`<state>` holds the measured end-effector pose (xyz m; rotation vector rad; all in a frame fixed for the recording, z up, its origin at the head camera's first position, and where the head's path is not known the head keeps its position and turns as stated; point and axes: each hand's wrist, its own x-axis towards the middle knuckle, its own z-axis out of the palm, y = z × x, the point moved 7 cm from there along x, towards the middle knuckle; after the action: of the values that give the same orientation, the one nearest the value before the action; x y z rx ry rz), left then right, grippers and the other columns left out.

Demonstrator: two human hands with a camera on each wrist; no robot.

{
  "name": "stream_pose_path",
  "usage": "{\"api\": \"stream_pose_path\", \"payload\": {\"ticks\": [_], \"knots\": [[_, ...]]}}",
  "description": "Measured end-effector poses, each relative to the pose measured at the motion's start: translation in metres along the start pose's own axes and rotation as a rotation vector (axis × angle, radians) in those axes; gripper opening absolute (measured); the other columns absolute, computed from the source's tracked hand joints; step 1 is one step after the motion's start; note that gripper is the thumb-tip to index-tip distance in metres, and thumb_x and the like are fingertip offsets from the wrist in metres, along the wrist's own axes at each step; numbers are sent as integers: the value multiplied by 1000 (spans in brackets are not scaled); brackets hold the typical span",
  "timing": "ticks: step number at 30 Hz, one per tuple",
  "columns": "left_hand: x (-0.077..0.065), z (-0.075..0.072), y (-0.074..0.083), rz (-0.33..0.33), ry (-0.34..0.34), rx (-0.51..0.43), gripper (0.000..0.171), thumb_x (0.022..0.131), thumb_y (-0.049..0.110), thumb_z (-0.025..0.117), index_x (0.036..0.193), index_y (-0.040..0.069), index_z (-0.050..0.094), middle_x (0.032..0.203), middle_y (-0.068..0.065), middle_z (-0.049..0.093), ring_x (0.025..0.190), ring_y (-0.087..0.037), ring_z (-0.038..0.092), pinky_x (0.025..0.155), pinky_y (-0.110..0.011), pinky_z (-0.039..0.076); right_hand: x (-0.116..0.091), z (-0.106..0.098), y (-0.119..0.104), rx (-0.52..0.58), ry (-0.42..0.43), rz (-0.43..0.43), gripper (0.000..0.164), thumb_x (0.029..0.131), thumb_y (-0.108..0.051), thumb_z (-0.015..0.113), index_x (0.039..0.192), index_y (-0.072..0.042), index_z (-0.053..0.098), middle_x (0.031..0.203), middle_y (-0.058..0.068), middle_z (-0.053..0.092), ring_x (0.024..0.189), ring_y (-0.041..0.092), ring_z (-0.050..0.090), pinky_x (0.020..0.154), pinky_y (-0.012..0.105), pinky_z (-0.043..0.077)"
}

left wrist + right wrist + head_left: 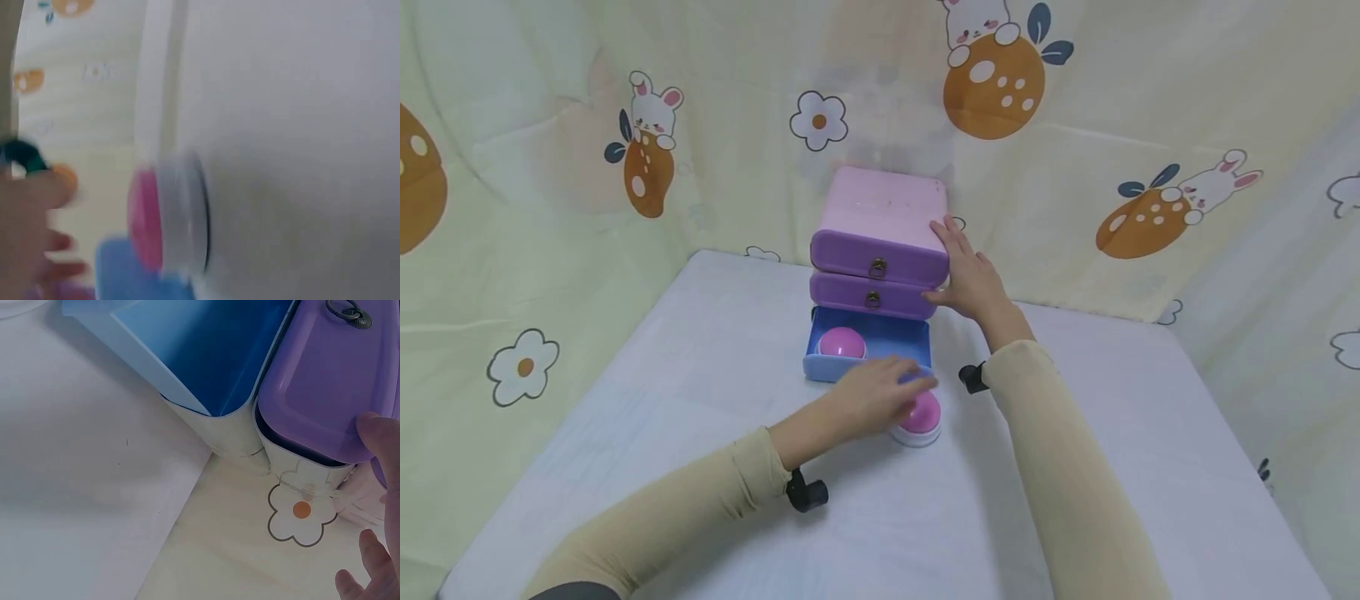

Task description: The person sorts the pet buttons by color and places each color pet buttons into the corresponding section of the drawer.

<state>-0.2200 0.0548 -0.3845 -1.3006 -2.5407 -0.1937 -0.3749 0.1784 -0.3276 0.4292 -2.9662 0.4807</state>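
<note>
A small cabinet with a pink top (887, 200) has two purple drawers (846, 287) above a pulled-out blue drawer (898, 333). Inside the blue drawer lies a pink domed piece (842, 342). A second pink domed piece with a white round base (922, 414) stands on the table in front. My left hand (874, 397) reaches over it, fingers extended and partly covering it; the left wrist view shows a gap between these fingers and the dome (145, 219). My right hand (973, 279) spreads along the cabinet's right side, its thumb (373, 430) against a purple drawer front.
A white-covered table (722, 350) carries everything. Behind the cabinet hangs a pale curtain (887, 67) printed with rabbits and flowers. Small metal ring pulls (877, 267) hang on the purple drawers. Each wrist wears a black camera (808, 492).
</note>
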Motion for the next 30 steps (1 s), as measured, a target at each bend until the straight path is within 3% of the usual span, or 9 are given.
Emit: {"api": "stream_pose_path", "payload": {"ticks": [3,6,20,30], "knots": [[-6,22,18,9,-170,31,57,88,44,63,141,35,43,137,-3,50,122,-21,51,93,-37,51,0,1,0,4,4,5,114,72,-31,83,153,-31,3,162,-4,-5,141,36,29,114,60,20],[-9,36,25,-39,-269,38,63,87,50,63,143,39,37,144,-3,43,129,-23,44,96,-42,50,0,3,0,13,-1,13,113,73,-30,82,152,-33,2,161,-5,-6,142,36,28,114,59,19],[9,57,24,-193,-405,-79,51,87,35,68,134,42,51,146,-4,42,133,-25,39,94,-49,50,-1,4,-4,19,-1,21,113,73,-29,82,152,-34,1,161,-6,-7,143,36,26,114,60,20],[23,57,18,-206,-463,-153,53,82,30,75,131,36,56,138,-3,48,126,-22,43,94,-36,51,-1,3,-5,27,-2,27,113,73,-28,82,152,-32,2,161,-6,-7,142,37,26,113,61,21]]}}
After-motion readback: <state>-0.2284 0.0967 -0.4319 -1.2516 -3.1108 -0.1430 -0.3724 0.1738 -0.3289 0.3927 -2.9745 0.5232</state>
